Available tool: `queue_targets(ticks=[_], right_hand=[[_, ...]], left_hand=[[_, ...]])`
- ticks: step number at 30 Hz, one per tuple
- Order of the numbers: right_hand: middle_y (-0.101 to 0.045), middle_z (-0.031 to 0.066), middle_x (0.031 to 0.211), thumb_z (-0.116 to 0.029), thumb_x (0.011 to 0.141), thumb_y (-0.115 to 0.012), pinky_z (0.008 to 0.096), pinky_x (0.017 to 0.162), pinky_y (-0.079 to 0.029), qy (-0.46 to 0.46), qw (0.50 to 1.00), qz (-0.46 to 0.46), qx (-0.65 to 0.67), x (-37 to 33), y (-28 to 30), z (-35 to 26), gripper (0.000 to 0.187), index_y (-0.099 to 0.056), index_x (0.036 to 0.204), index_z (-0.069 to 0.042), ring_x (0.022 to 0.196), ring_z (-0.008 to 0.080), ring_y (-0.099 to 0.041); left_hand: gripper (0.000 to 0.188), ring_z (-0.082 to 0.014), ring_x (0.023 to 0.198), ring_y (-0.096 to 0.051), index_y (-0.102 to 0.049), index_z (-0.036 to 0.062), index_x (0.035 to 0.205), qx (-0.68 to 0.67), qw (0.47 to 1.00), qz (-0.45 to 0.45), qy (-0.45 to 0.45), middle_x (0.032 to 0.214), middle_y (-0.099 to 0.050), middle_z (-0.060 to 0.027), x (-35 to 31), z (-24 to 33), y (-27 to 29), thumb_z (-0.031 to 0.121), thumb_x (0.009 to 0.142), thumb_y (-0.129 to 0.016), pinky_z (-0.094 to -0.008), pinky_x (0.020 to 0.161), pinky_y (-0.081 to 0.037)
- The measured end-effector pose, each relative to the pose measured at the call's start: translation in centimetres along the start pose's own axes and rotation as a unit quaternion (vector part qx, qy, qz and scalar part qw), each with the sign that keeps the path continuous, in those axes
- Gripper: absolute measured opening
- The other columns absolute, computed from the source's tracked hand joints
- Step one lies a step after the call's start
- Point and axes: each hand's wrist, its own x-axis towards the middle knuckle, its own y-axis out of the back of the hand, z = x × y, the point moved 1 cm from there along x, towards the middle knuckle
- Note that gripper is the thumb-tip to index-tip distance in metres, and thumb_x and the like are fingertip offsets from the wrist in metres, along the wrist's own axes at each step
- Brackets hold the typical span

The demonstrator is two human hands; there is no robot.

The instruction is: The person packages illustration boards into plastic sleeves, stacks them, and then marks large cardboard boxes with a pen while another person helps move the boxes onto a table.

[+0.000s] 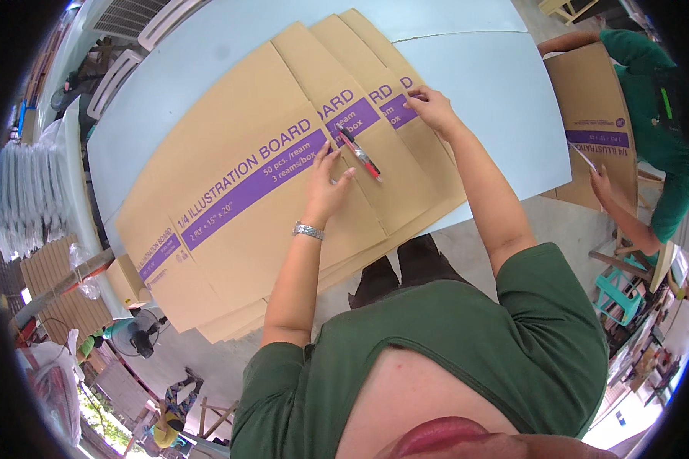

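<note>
Several flattened cardboard boxes (245, 126) with purple printed bands lie overlapped in a fan on the light blue table. My left hand (329, 187), a silver band at its wrist, rests on the upper box with fingers apart, holding nothing. Just right of those fingers, a red and black pen (360, 157) lies loose on the cardboard. At the right side of the fan, my right hand (435, 111) has its fingers curled over the edge of a lower flattened box (396, 84). Its thumb is hidden.
The light blue table (482, 69) extends beyond the boxes. At the right, a person in green (651, 107) holds another cardboard piece (589, 88) and a thin object. Plastic-wrapped stacks (34, 203), a fan (142, 336) and a teal stool (618, 297) stand around.
</note>
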Motion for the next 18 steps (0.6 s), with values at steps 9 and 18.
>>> queue_targets(ticks=[9,18], right_hand=[[-0.062,0.0105,0.102,-0.031,0.085,-0.067,0.0418,0.087,-0.045,0.220,0.974,-0.005,0.058,-7.3,-5.3,-5.5,0.042,-0.059,0.118,-0.007,0.098,0.0252,-0.056],[-0.058,0.0069,0.080,-0.018,0.091,-0.061,0.0273,0.054,-0.050,0.136,0.932,-0.308,0.134,-10.4,-8.9,-12.1,0.029,-0.056,0.114,-0.001,0.054,0.0123,-0.056]], left_hand=[[0.046,-0.0282,0.098,-0.058,-0.048,0.0069,0.127,-0.715,0.696,-0.038,0.058,0.125,-0.053,-0.0141,1.1,1.5,2.4,0.026,0.086,-0.055,-0.0374,0.081,-0.051],[0.059,-0.0278,0.132,-0.033,-0.035,0.0103,0.141,-0.528,0.840,0.112,0.057,0.147,-0.033,-0.0122,-0.3,1.9,4.1,0.046,0.095,-0.043,-0.0429,0.108,-0.028]])
